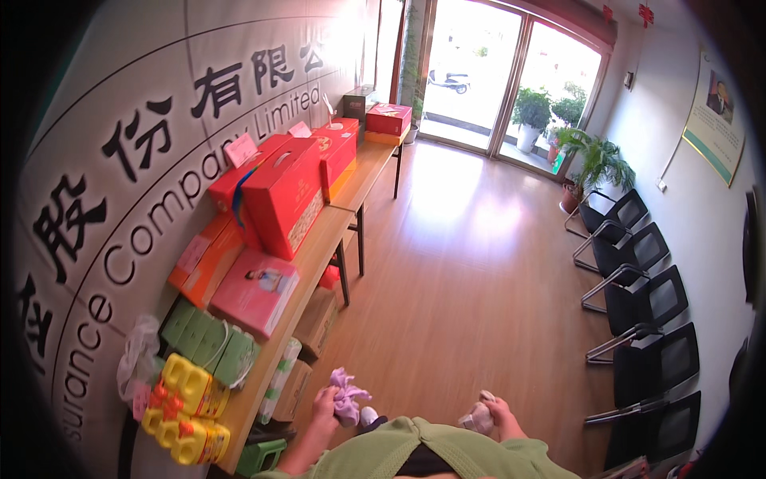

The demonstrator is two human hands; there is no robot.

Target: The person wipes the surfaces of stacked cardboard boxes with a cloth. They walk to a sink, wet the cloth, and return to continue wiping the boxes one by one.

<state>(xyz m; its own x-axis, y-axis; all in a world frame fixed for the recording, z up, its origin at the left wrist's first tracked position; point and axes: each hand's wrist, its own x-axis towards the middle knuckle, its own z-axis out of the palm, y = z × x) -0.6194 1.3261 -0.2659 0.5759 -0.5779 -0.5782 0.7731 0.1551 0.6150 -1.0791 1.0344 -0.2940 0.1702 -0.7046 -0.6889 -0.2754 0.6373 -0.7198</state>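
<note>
My left hand grips a crumpled lilac cloth, its loose ends sticking out above and beside the fist. The hand hangs low, close to the right side of the long wooden table. My right hand is shut on a bunched greyish-pink cloth, held out over the wood-look floor. Both hands are apart, on either side of my body in a green top. Part of each cloth is hidden inside the fingers.
Yellow jugs, green boxes, a pink box and red gift boxes stand on the table. Cardboard cartons sit underneath. Black chairs line the right wall. Ahead are a potted palm and glass doors.
</note>
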